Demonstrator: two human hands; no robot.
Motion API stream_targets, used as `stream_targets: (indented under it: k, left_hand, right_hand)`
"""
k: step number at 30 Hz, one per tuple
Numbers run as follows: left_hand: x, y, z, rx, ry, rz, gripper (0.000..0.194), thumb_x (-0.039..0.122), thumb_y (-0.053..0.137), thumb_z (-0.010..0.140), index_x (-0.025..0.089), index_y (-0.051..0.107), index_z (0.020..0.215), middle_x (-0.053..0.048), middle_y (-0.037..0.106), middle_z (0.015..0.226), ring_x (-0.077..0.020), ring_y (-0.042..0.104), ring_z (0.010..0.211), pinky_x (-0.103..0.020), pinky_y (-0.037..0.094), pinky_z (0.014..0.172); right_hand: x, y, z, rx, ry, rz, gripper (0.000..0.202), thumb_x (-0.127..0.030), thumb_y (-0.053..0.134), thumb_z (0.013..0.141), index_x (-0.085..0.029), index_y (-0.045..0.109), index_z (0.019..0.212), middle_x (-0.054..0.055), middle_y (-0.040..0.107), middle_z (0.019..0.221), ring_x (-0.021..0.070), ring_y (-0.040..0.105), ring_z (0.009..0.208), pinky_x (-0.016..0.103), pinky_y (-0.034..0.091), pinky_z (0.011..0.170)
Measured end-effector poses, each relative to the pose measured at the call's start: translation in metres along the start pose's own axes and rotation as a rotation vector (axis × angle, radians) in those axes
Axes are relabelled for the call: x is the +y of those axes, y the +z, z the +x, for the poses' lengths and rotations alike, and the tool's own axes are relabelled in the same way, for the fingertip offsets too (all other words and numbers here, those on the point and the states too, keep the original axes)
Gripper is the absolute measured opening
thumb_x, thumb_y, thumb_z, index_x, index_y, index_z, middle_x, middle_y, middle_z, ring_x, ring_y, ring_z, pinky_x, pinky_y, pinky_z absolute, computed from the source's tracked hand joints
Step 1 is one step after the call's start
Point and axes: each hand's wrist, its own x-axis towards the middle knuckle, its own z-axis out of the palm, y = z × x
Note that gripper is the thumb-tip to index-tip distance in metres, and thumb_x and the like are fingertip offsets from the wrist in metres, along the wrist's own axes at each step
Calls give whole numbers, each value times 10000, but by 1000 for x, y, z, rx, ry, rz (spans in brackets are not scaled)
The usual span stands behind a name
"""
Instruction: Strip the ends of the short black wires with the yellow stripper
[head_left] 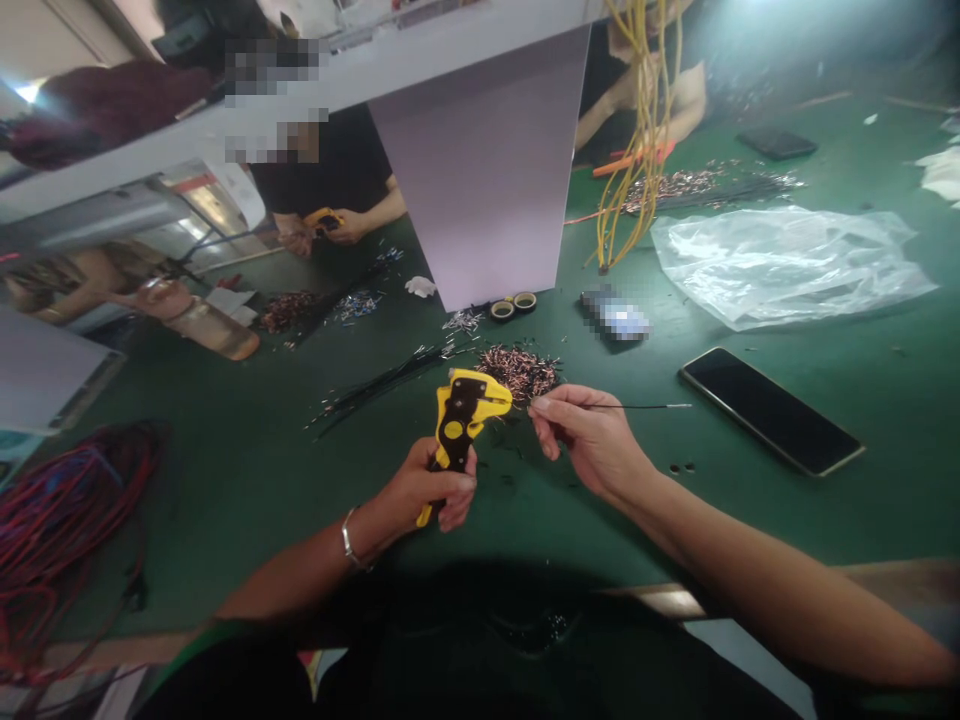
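Bare green tabletop borders your hands. Your left hand grips yellow-black wire strippers; your right pinches a black wire.

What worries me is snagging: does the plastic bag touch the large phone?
Apart: the head view shows green tabletop between plastic bag and large phone.

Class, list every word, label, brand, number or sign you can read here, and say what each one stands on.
None can be read.
Yellow-and-black hand tool: any mark is too small to read.
Lit screen: blurred, unreadable.
Large dark-screened phone: no text visible.
Bottle: nothing legible.
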Motion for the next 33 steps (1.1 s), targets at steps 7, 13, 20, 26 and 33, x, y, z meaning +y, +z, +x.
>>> stream_targets:
  k: [7, 13, 20, 26, 33]
  left_hand:
    - [4, 0, 5, -68, 21, -43, 242, 184, 796, 735, 119, 645, 913, -2, 604, 642, -107, 553, 495, -260, 523, 482]
    - [13, -4, 9, -59, 104, -41, 285, 176, 787, 715, 122, 649, 958, -22, 623, 718, -128, 578, 543, -299, 525, 526]
    - [15, -12, 13, 93, 209, 93, 306, 168, 815, 720, 119, 637, 964, -39, 655, 786, -141, 604, 598, -329, 535, 584]
    - [17, -10, 13, 157, 228, 202, 323, 226, 841, 743, 112, 639, 968, -41, 653, 820, -146, 630, 646, -321, 540, 624]
    - [12, -10, 13, 156, 237, 284, 281, 289, 796, 808, 136, 619, 965, -28, 626, 824, -131, 615, 655, -318, 554, 654]
  right_hand:
    - [0, 0, 0, -18, 4, 11, 174, -291, 806, 699, -186, 711, 597, -21, 620, 482, 89, 500, 370, 241, 370, 385]
    - [-1, -2, -1, 26, -76, -28, 151, -278, 800, 705, -186, 728, 609, -11, 628, 500, 91, 511, 382, 248, 379, 403]
    - [1, -2, -10, -13, -152, -274, 179, -299, 780, 718, -191, 700, 598, -12, 615, 507, 99, 524, 393, 256, 401, 414]
    - [2, 4, -19, -146, -163, -562, 210, -311, 726, 751, -185, 684, 589, -12, 599, 502, 100, 541, 415, 240, 420, 424]
    - [8, 3, -20, -232, -209, -727, 238, -327, 678, 800, -181, 695, 613, 1, 627, 508, 104, 570, 423, 234, 434, 439]
